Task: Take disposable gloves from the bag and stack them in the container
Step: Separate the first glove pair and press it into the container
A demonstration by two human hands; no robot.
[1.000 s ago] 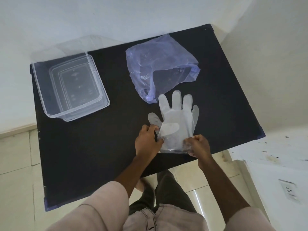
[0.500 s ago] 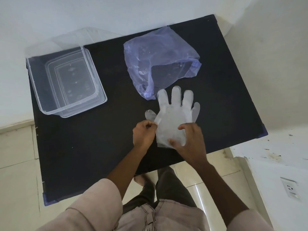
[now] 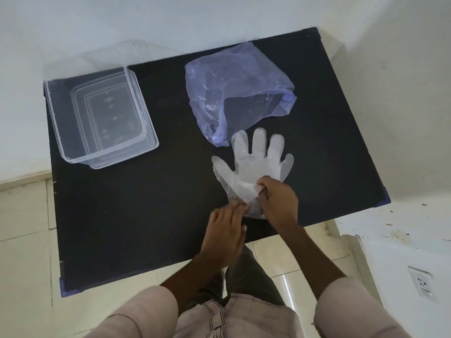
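A clear disposable glove [image 3: 256,164] lies flat on the black table [image 3: 170,191], fingers pointing away from me. My right hand [image 3: 278,201] pinches the glove's cuff end and bunches the plastic there. My left hand [image 3: 224,230] lies with fingers stretched, its fingertips touching the cuff's lower left edge. A crumpled blue-violet plastic bag [image 3: 234,91] lies just beyond the glove's fingertips, its mouth open toward me. The clear rectangular container [image 3: 102,118] stands at the table's far left, apart from both hands.
The table's near edge runs just under my wrists, with tiled floor [image 3: 26,264] below. White walls stand behind and to the right. A white surface with a wall socket [image 3: 421,281] sits at the lower right.
My right hand moved up onto the glove's cuff and gathered it. My left hand slid down and toward me, letting go of the thumb side and flattening at the cuff's edge.
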